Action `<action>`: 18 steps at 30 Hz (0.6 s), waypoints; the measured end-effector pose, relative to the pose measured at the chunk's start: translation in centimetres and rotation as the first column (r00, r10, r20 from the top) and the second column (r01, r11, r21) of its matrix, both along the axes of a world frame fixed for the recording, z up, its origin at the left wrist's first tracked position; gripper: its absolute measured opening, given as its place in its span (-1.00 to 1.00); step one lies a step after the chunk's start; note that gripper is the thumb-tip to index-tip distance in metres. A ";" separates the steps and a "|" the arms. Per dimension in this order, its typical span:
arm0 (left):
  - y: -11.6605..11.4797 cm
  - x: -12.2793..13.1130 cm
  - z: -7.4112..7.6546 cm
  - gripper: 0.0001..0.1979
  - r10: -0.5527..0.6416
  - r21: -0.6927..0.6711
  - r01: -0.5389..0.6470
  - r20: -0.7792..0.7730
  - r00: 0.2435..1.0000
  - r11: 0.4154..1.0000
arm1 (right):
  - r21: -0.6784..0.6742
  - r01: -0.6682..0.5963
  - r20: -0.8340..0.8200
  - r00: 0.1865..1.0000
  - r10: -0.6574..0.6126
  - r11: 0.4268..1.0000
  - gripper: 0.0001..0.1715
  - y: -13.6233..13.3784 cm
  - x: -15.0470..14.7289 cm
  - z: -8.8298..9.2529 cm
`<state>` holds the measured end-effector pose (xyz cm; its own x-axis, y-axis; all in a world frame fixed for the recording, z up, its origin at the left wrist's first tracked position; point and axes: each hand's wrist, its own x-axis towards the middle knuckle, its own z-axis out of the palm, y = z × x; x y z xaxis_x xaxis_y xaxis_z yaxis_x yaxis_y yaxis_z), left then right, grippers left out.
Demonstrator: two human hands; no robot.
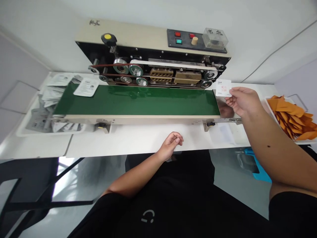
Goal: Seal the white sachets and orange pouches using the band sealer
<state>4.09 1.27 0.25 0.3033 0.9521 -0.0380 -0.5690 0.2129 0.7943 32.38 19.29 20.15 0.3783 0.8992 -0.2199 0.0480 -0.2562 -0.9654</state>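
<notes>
Toward 3 o'clock, the right hand [244, 101] pinches a white sachet [223, 88] beside the green conveyor belt [136, 100]; the left hand [170, 145] curls loosely, empty, above the counter [123, 142]. Orange pouches [289, 115] lie heaped at 3 o'clock, printed sachets [49, 96] at 9 o'clock.

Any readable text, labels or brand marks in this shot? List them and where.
Nothing reads with certainty.
White sachet in right hand: print too small to read.
Leaflets on the table: print too small to read.
Band sealer's cream top panel: handwritten marks, too blurred to read.
Clear box: handwritten marks, too blurred to read.
Black shirt: small white logo, no readable words.
</notes>
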 end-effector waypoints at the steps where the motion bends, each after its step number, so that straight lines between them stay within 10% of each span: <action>1: 0.0 0.0 0.0 -0.65 -0.002 0.005 0.002 -0.003 1.000 1.000 | -0.008 -0.004 -0.002 1.000 0.004 1.000 -0.78 0.0 0.1 0.0; 11: 0.2 -0.1 0.3 -0.62 -0.010 0.013 0.011 -0.049 0.999 1.000 | -0.028 -0.116 -0.015 0.993 0.116 0.993 -0.82 1.0 -2.5 0.7; 18: 0.1 -0.1 0.2 -0.61 -0.001 0.012 0.001 -0.039 0.999 1.000 | 0.110 -0.005 0.084 0.996 -0.004 0.994 -0.95 -1.4 1.6 1.1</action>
